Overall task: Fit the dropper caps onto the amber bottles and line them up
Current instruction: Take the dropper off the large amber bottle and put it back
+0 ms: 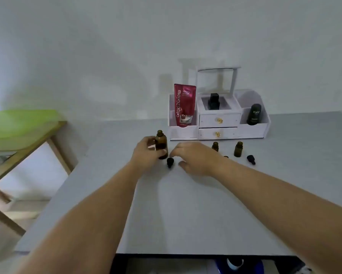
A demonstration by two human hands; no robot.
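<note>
Amber glass sits in my left hand (146,153): the largest amber bottle (161,144) stands upright on the grey table (186,210), neck up and uncapped, with my fingers (149,139) curled round its far side and my thumb (162,152) across its lower front. The grip is closed on it, base touching the table.

My right hand (195,158) hovers palm down just right of that bottle, fingers loosely spread and holding nothing. A black dropper cap (170,162) lies on the table between my two hands, just below the big bottle's base and near my right thumb, not touched by either hand. Its bulb end faces the bottle and its long axis runs roughly toward me.

I count three amber bottles, all upright and all open: the large one, a small bottle (215,146) partly behind my right wrist, and another small bottle (238,148) further right. I count three dark caps: the one between my hands, a second cap (226,156) mostly hidden behind my wrist so I cannot tell how it lies, and a third cap (251,159) on its side right of the last bottle, its narrow end pointing down-right.

Behind them stands a white organiser (253,131) with two drawers, holding a red pouch (184,104) and two black containers.
</note>
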